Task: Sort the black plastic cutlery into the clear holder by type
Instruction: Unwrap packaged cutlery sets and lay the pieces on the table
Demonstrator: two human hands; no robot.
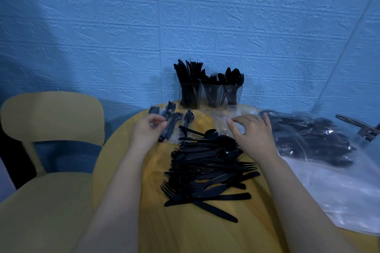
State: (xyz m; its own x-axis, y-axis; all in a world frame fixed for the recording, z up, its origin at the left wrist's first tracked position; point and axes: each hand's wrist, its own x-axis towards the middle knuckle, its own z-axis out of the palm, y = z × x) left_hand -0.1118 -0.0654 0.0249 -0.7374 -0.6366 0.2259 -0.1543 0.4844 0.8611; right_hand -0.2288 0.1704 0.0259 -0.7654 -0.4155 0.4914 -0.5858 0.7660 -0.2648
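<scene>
Fingers of the left hand (147, 127) pinch a wrapped fork (162, 122); the right hand (251, 131) hovers loosely curled, holding nothing. Best strip the wrap, then drop it tines-up in the middle slot of the holder (210, 96), past the pile (207, 172).

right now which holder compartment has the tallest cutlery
The left compartment: its knives rise well above the forks in the middle and the spoons on the right.

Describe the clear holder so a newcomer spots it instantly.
Follow the yellow round table to its far edge against the blue wall. The clear holder stands there: the only upright container, three compartments with black cutlery sticking up, unlike the loose pile lying flat.
</scene>
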